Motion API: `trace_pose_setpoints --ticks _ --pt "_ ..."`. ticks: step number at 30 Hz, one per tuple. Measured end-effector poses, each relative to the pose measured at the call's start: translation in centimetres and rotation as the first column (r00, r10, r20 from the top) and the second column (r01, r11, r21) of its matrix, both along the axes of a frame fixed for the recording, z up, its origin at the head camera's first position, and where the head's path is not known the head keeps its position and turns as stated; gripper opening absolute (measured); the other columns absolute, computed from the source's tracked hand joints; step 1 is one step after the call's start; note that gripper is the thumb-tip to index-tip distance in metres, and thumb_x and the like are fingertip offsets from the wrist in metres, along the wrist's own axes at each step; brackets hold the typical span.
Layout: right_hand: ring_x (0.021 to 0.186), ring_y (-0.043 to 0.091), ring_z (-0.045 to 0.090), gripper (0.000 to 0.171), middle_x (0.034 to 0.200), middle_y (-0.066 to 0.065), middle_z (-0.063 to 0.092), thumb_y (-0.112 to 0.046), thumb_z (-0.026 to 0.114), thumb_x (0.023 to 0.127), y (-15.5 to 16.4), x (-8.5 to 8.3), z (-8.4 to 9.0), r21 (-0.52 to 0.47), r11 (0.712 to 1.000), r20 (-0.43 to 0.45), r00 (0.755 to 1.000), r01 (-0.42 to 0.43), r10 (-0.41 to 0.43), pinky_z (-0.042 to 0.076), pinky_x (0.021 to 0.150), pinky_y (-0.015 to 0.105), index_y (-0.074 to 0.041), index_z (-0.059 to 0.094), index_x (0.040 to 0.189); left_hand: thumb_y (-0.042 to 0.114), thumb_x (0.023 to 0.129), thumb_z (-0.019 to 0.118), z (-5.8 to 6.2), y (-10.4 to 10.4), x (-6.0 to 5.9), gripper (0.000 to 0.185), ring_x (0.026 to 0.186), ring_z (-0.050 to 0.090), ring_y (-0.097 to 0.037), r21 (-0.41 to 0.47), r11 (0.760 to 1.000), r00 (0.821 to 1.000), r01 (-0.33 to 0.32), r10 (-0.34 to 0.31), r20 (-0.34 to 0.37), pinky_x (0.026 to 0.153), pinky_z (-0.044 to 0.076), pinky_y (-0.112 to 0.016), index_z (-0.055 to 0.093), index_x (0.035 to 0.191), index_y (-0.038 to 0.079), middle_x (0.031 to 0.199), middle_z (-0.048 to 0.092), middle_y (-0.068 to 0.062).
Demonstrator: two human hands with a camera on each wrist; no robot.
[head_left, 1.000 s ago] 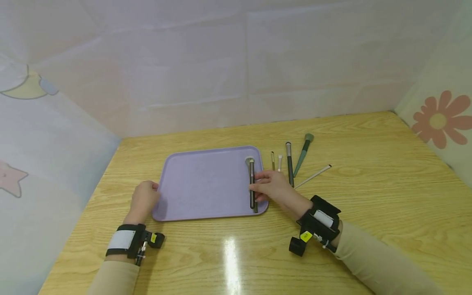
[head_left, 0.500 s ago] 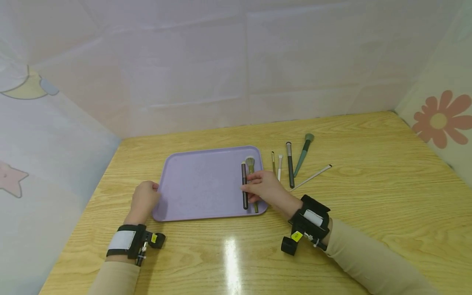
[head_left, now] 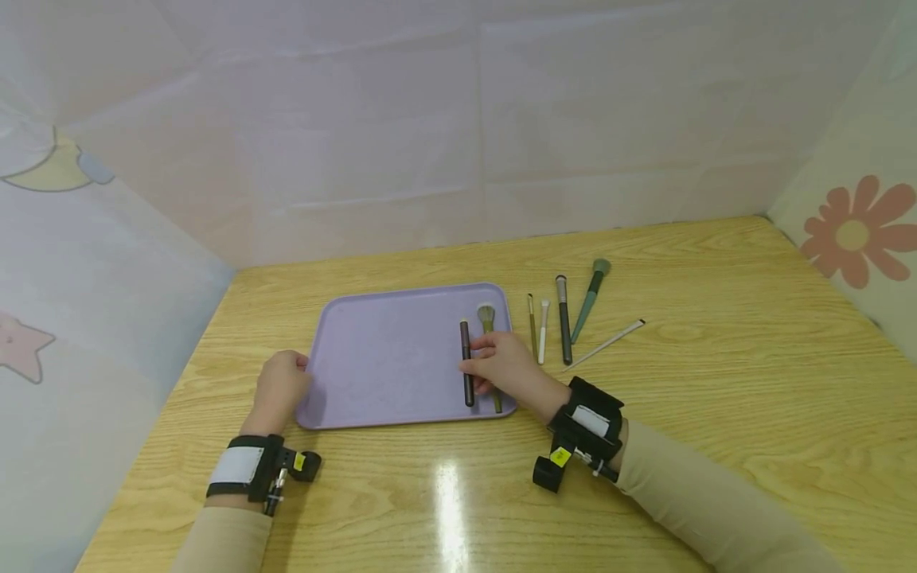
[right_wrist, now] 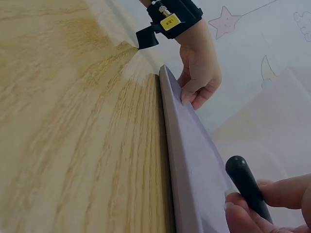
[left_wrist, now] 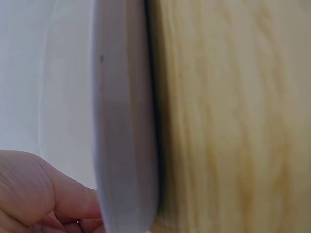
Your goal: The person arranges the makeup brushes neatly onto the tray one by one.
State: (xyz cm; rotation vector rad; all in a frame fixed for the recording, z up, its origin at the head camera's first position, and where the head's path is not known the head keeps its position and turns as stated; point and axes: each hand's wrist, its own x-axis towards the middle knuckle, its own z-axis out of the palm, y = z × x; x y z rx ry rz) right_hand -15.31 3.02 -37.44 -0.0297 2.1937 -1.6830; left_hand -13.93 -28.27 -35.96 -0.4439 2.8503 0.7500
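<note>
A lilac tray [head_left: 401,293] lies on the wooden table. My right hand [head_left: 501,368] pinches a dark slim brush [head_left: 466,362] over the tray's right part, its handle end [right_wrist: 245,187] sticking out past my fingertips [right_wrist: 252,213]. Just right of it, a brush with a fluffy grey head [head_left: 487,317] lies in the tray, partly hidden by my hand. My left hand [head_left: 281,387] holds the tray's left rim [left_wrist: 124,121] with curled fingers [left_wrist: 43,194]; the right wrist view shows the left hand [right_wrist: 199,68] at the tray's edge [right_wrist: 187,160].
Right of the tray, several brushes lie on the table: a thin olive one [head_left: 532,326], a short white one [head_left: 543,330], a dark one with a silver ferrule [head_left: 563,318], a green one [head_left: 590,298] and a thin white stick [head_left: 605,344]. Fabric walls close in the back and sides.
My right hand has carried the dark brush leftward across the tray, away from the fluffy brush that it lay against. The left hand has stayed at the rim.
</note>
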Motion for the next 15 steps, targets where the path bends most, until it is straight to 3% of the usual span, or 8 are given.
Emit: trace_pose_setpoints --ticks 8,15 --pt "0.046 0.01 0.055 0.042 0.062 0.008 0.064 -0.007 0.072 0.085 -1.2 -0.2 0.3 0.15 0.987 -0.027 0.998 -0.051 0.056 0.049 0.047 0.024 0.011 0.057 0.12 -0.009 0.082 0.046 0.1 0.0 0.0 0.037 0.101 0.058 -0.046 -0.005 1.0 1.0 0.012 -0.012 -0.008 0.081 0.052 -0.05 0.053 0.116 -0.023 0.112 0.056 -0.038" --pt "0.041 0.01 0.053 0.039 0.06 0.01 0.062 -0.007 0.072 0.085 -2.2 -0.3 0.3 0.292 0.953 -0.044 0.994 -0.079 0.096 0.047 0.043 0.023 0.012 0.058 0.117 -0.009 0.082 0.046 0.1 0.0 0.0 0.037 0.101 0.058 -0.046 -0.003 1.0 1.0 0.013 -0.013 -0.015 0.082 0.052 -0.05 0.053 0.117 -0.023 0.111 0.056 -0.038"
